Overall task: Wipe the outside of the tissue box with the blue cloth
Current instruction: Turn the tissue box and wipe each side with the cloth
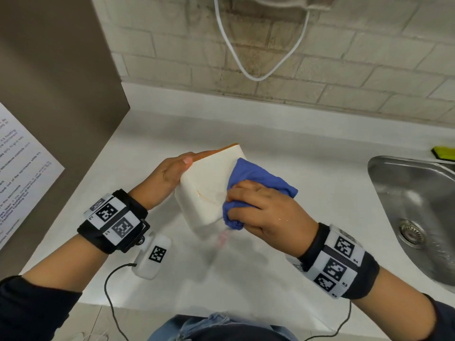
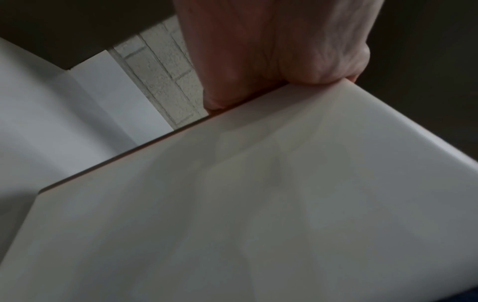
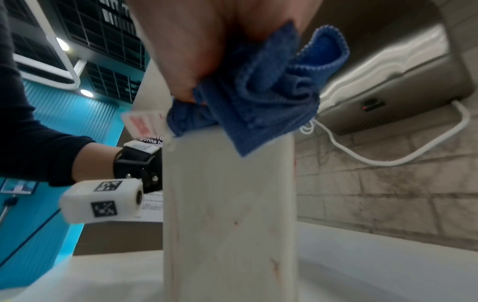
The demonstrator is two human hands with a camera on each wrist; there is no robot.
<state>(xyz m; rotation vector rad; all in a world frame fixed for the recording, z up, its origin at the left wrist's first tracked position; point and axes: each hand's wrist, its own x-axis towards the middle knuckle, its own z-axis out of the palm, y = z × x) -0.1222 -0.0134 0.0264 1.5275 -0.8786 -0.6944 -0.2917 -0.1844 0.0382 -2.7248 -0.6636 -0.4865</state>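
Note:
A white tissue box (image 1: 209,183) with a thin orange edge stands tilted on the white counter (image 1: 307,153). My left hand (image 1: 170,175) holds its left side, thumb along the upper edge; the other fingers are hidden behind the box. In the left wrist view the palm (image 2: 271,51) presses on the box's (image 2: 284,204) edge. My right hand (image 1: 266,207) grips a bunched blue cloth (image 1: 248,173) and presses it on the box's upper right face. The right wrist view shows the cloth (image 3: 258,92) on top of the box (image 3: 227,204), under my hand (image 3: 207,40).
A steel sink (image 1: 413,193) lies to the right, with a green sponge (image 1: 443,153) behind it. A brown panel (image 1: 61,94) with a paper notice (image 1: 22,173) stands at the left. A white cable (image 1: 258,70) loops down the brick wall from a steel wall unit (image 3: 388,92).

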